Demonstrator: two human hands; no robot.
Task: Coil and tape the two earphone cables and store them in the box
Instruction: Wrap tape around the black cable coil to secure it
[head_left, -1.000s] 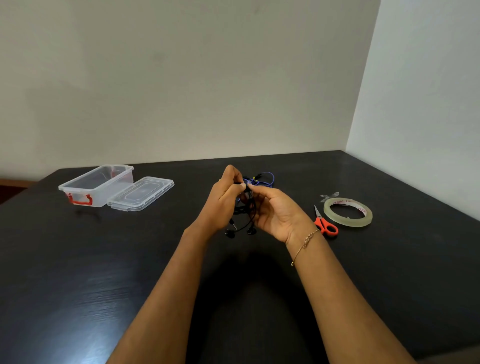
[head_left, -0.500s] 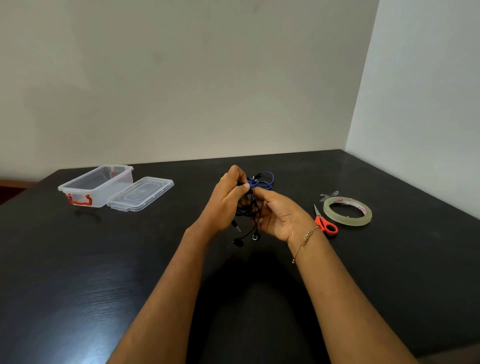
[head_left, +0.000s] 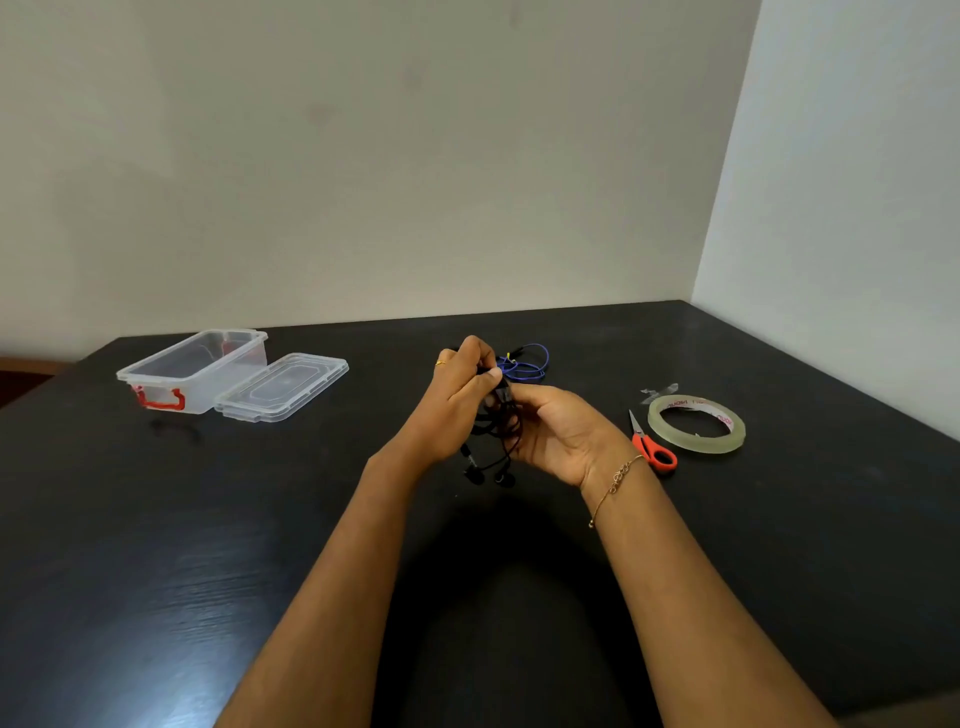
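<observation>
Both hands hold the black earphone cable (head_left: 503, 434) above the middle of the black table. My left hand (head_left: 457, 400) pinches its top between thumb and fingers. My right hand (head_left: 558, 431) cups the loops from the right. The two earbuds and the plug hang below the hands. The blue earphone cable (head_left: 525, 362) lies loose on the table just behind my hands. A clear plastic box (head_left: 195, 369) with a red clip stands open at the far left, its lid (head_left: 283, 385) flat beside it. A roll of clear tape (head_left: 696, 423) lies at the right.
Orange-handled scissors (head_left: 652, 447) lie between my right wrist and the tape roll. A small strip of tape (head_left: 660, 391) sits behind the roll. White walls close the table's far and right sides.
The hands have shifted only slightly. The hanging earbuds have dropped a little lower and swung as the black cable is worked between the fingers.
</observation>
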